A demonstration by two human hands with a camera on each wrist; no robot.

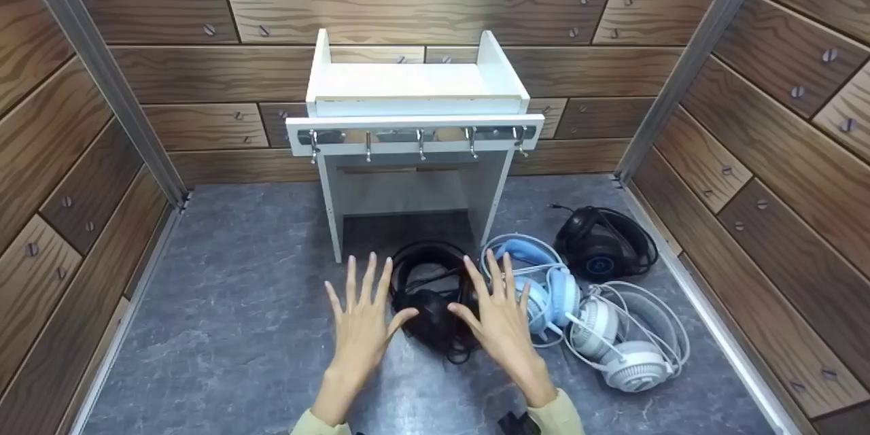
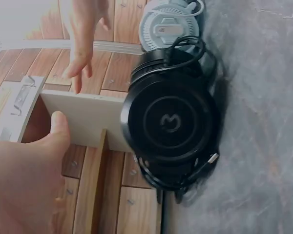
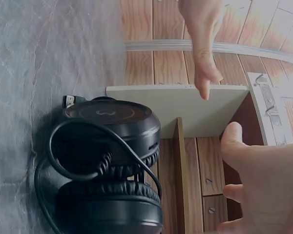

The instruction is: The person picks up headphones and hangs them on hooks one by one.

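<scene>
Both hands are held up with fingers spread, holding nothing. In the head view the left hand point(image 1: 361, 332) is at the left side of black headphones point(image 1: 428, 309), and the right hand point(image 1: 501, 326) is at their right side, partly covering them. The wrist views show a gap between each hand and the black headphones point(image 2: 171, 119) point(image 3: 107, 204), which lie on the floor with a looped cable. Behind them stands a white rack point(image 1: 414, 124) with several metal hooks along its front bar; nothing hangs on the hooks.
Light blue headphones point(image 1: 537, 299) lie right of the black pair. White headphones point(image 1: 635, 366) are nearer the front right, and a second black pair point(image 1: 601, 251) is farther back. Wood-patterned walls point(image 1: 421, 7) enclose the grey floor point(image 1: 224, 326) at the back and sides.
</scene>
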